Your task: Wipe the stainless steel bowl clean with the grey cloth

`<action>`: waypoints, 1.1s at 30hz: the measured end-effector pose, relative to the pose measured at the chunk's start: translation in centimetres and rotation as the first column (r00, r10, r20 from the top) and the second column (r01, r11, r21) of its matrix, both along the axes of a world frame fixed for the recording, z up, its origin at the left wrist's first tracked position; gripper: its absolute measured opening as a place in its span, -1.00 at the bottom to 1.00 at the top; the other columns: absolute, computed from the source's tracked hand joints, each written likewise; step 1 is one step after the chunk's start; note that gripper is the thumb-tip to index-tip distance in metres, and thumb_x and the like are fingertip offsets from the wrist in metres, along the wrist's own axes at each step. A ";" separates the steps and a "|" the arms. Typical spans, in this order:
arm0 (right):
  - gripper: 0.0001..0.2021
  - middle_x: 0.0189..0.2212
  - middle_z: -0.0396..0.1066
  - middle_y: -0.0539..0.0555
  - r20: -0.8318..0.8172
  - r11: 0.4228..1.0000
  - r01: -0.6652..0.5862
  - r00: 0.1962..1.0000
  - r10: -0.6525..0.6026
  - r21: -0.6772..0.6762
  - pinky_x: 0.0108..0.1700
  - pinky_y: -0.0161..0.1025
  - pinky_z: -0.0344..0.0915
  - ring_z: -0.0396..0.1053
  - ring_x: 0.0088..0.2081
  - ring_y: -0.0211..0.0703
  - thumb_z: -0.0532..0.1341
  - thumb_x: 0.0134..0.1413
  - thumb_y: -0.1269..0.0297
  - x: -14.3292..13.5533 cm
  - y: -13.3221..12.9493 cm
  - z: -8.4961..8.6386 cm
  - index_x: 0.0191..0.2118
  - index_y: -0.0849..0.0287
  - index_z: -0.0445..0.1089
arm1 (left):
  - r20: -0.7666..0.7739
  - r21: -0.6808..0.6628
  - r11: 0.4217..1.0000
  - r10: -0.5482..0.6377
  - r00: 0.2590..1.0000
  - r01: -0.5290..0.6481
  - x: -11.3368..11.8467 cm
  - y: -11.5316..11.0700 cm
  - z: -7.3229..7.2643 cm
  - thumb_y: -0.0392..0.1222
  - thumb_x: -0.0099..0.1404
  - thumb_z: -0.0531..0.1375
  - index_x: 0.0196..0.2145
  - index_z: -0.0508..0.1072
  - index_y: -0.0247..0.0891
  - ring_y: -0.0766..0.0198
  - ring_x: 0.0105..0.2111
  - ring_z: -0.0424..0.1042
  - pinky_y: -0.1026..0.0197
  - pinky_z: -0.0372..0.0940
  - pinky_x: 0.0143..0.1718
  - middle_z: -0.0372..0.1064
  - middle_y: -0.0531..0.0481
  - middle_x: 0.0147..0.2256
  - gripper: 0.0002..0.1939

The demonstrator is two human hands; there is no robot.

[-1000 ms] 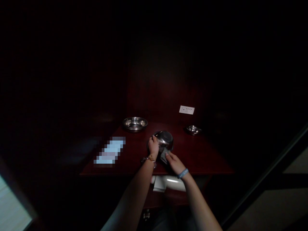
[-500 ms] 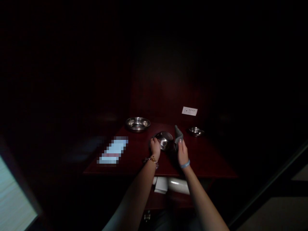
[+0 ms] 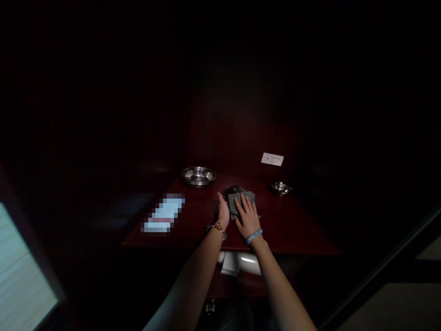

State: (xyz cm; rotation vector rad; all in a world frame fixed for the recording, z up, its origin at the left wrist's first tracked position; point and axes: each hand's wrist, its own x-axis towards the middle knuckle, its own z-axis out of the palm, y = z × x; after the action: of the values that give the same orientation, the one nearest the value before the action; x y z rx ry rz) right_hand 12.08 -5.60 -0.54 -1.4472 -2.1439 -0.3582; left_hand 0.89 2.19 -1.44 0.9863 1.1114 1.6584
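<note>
One metal bowl point(image 3: 235, 189) is showing over the desk point(image 3: 289, 225); left grip point(image 3: 223, 212) is bracing its side, how closed I can't tell; right grip point(image 3: 246, 215), spread flat, is pressing grey cloth point(image 3: 232, 206) against it.

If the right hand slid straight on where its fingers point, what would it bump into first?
Probably the bowl. The right hand lies on the gray cloth over it, and a dark part of the bowl shows just ahead. It's dim, so depth is hard to judge.
</note>
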 end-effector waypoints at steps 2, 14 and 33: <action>-0.28 0.43 -0.28 0.14 -0.024 1.000 0.022 0.999 -0.022 0.006 0.34 0.12 -0.11 -0.29 0.42 0.08 0.15 0.12 0.33 0.0 0.2 -0.2 0.39 0.10 -0.07 | 0.149 -0.030 0.991 -0.122 0.981 0.128 0.1 -0.6 0.5 0.36 0.34 -0.31 -0.16 0.47 -0.37 0.17 -0.41 0.49 0.17 0.36 -0.37 0.49 -0.17 -0.43 -0.18; -0.20 0.42 -0.43 0.28 -0.480 0.984 0.178 0.863 -0.156 0.000 0.20 0.08 0.20 -0.10 0.38 0.11 -0.06 0.03 0.58 -0.8 2.4 -0.1 0.42 0.20 -0.28 | 0.043 0.148 0.943 -0.306 0.951 0.297 1.3 -0.9 0.6 0.31 0.35 -0.18 -0.20 0.55 -0.38 0.09 -0.22 0.50 0.06 0.33 -0.07 0.56 -0.24 -0.34 -0.25; -0.48 -0.10 0.54 0.24 -0.997 0.997 -0.063 -0.064 0.036 0.040 0.04 -0.11 0.36 0.48 -0.04 0.00 0.30 -0.12 0.07 3.7 4.5 -1.7 -0.06 0.35 0.46 | -0.355 0.263 0.924 -0.176 0.918 0.279 1.8 -2.7 0.9 0.12 0.18 0.24 -0.04 0.44 -0.23 0.11 -0.02 0.43 0.12 0.25 0.05 0.48 -0.18 -0.07 -0.52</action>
State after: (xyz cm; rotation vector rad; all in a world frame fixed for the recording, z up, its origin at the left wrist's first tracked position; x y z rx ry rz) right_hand 15.83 -1.09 -2.27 -0.9502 -0.8105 0.6887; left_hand 2.72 -0.54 -0.55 1.5802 0.9104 1.5354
